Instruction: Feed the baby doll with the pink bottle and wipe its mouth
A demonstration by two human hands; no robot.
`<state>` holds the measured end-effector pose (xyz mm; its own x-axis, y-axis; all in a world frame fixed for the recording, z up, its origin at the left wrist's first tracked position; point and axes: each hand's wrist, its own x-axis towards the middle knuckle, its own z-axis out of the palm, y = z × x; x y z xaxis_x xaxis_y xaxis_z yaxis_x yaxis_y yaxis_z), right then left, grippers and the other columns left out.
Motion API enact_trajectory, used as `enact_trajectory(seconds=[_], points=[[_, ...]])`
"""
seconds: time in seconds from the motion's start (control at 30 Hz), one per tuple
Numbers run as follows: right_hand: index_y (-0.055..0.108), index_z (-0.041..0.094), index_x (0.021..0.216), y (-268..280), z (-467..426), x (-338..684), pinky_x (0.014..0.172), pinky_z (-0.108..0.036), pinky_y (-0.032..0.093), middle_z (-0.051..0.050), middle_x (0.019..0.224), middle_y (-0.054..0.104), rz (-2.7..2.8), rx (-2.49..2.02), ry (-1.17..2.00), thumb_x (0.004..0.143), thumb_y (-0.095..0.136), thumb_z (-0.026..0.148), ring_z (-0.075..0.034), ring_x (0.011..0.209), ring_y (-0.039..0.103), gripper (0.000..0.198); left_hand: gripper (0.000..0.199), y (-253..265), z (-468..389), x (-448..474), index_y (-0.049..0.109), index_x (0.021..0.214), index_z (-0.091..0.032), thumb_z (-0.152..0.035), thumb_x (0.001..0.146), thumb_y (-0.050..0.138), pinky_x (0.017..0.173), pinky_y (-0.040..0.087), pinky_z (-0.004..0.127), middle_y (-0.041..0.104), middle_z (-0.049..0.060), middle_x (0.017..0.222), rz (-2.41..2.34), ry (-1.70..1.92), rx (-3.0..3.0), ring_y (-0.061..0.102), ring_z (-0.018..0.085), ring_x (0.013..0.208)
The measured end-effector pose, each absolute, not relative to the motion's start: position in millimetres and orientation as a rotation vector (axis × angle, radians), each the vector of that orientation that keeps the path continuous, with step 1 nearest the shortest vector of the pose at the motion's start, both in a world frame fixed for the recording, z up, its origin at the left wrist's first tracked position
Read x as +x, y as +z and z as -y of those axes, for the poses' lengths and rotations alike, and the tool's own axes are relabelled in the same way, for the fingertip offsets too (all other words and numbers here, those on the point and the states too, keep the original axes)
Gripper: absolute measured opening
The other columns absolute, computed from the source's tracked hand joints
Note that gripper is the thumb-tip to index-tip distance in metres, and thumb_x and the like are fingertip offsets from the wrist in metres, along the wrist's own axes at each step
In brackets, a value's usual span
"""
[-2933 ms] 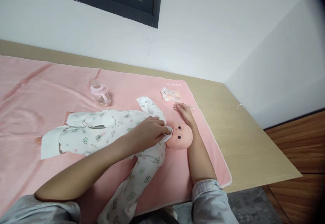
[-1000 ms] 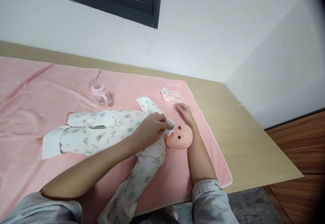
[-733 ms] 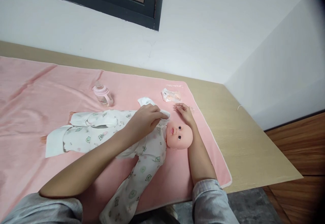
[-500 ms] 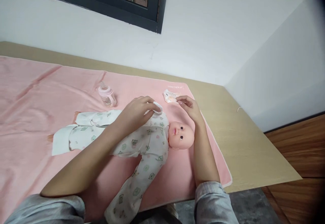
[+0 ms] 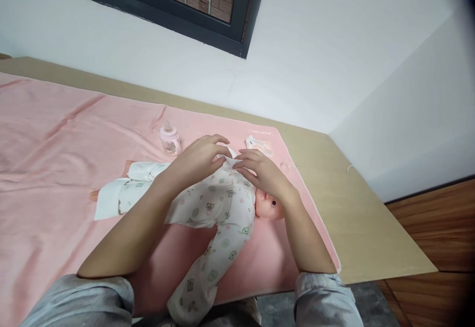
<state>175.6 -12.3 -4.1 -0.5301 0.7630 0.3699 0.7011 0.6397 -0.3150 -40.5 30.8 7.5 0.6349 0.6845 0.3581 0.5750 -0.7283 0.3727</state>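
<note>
My left hand (image 5: 202,161) pinches one side of a folded white wipe (image 5: 230,160) above the doll's chest. The fingers of my right hand (image 5: 261,171) are closed on the wipe's other side. Under my hands a baby doll (image 5: 267,210) lies on its back, its head partly hidden behind my right hand and wrist. It wears a white suit (image 5: 211,206) printed with small bears, one sleeve stretched toward me. Just beyond my right hand lies a small white and orange wipes packet (image 5: 259,144).
A pink baby bottle (image 5: 170,140) with handles stands left of my hands. The pink blanket (image 5: 55,134) covers much of the wooden table (image 5: 363,233). A small clear object (image 5: 285,166) lies near the doll's head. White wall and a dark window frame (image 5: 237,40) rise behind.
My right hand has left the wipes packet and moved left to the wipe, which both hands now hold. The view has shifted slightly, and the doll's head is more covered.
</note>
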Motion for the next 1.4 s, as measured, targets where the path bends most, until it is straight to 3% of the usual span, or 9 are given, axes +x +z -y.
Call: enact_trajectory(seconds=[0.17,0.4,0.47,0.6,0.8,0.9,1.1,1.27,1.4], points=[[0.074,0.026,0.100,4,5,183,0.089,-0.035,0.052,-0.002,0.104,0.073,2.244,-1.275,0.379,0.095,0.051,0.026,-0.019,0.099,0.066,0.023,0.034,11,-42,-58,0.069,0.117,-0.021,-0.025,0.092,0.046,0.104,0.043,0.040,0.061,0.005,0.131,-1.103,0.793,2.557,0.054,0.026,0.122],[0.075,0.021,0.084,-9,-34,239,0.072,-0.031,0.048,-0.003,0.087,0.072,1.983,-1.704,0.378,0.082,0.062,0.023,-0.016,0.072,0.060,0.014,0.036,21,-59,-108,0.065,0.123,-0.024,-0.037,0.092,0.052,0.102,0.043,0.039,0.064,0.002,0.130,-1.373,0.940,2.331,0.056,0.027,0.120],[0.075,0.020,0.089,-16,-46,255,0.074,-0.033,0.049,-0.005,0.093,0.073,1.931,-1.846,0.383,0.079,0.063,0.021,-0.017,0.074,0.061,0.016,0.033,21,-65,-121,0.068,0.118,-0.025,-0.039,0.092,0.054,0.098,0.045,0.037,0.066,0.001,0.125,-1.466,0.963,2.192,0.059,0.026,0.114],[0.075,0.021,0.100,-32,-71,279,0.090,-0.039,0.050,-0.008,0.118,0.069,1.807,-1.948,0.313,0.075,0.066,0.014,-0.023,0.096,0.064,0.028,0.034,10,-85,-146,0.067,0.116,-0.020,-0.040,0.092,0.053,0.092,0.047,0.036,0.069,0.004,0.113,-1.668,0.953,1.928,0.062,0.024,0.103],[0.068,0.021,0.117,-45,-105,284,0.089,-0.044,0.055,-0.008,0.117,0.069,1.521,-1.746,0.576,0.075,0.071,0.021,-0.017,0.075,0.066,0.042,0.055,-15,-111,-176,0.046,0.140,-0.013,-0.039,0.092,0.054,0.092,0.046,0.043,0.063,0.012,0.120,-1.833,0.782,1.859,0.058,0.026,0.102],[0.062,0.017,0.126,-52,-114,282,0.090,-0.042,0.058,-0.011,0.119,0.068,1.344,-1.647,0.794,0.077,0.071,0.023,-0.018,0.080,0.071,0.050,0.065,-21,-113,-179,0.036,0.147,-0.012,-0.042,0.091,0.054,0.093,0.046,0.043,0.060,0.013,0.124,-1.814,0.709,1.882,0.058,0.026,0.104],[0.064,0.013,0.116,-74,-117,295,0.086,-0.043,0.060,-0.015,0.112,0.070,1.276,-1.744,0.822,0.080,0.068,0.022,-0.019,0.073,0.072,0.038,0.083,-33,-127,-174,0.033,0.152,-0.018,-0.040,0.080,0.069,0.091,0.049,0.041,0.061,0.017,0.127,-1.804,0.602,1.834,0.063,0.031,0.108],[0.067,0.014,0.106,-80,-108,311,0.083,-0.043,0.059,-0.014,0.122,0.066,1.334,-1.793,0.648,0.081,0.059,0.023,-0.016,0.067,0.069,0.027,0.089,-43,-139,-166,0.031,0.154,-0.023,-0.037,0.076,0.072,0.092,0.048,0.038,0.062,0.015,0.126,-1.782,0.533,1.833,0.064,0.031,0.108],[0.068,0.015,0.095,-91,-95,330,0.096,-0.047,0.051,-0.013,0.114,0.067,1.385,-1.780,0.404,0.080,0.051,0.025,-0.021,0.087,0.067,0.025,0.082,-40,-136,-153,0.036,0.150,-0.023,-0.031,0.076,0.069,0.089,0.050,0.034,0.064,0.011,0.126,-1.807,0.445,1.928,0.064,0.030,0.109]])
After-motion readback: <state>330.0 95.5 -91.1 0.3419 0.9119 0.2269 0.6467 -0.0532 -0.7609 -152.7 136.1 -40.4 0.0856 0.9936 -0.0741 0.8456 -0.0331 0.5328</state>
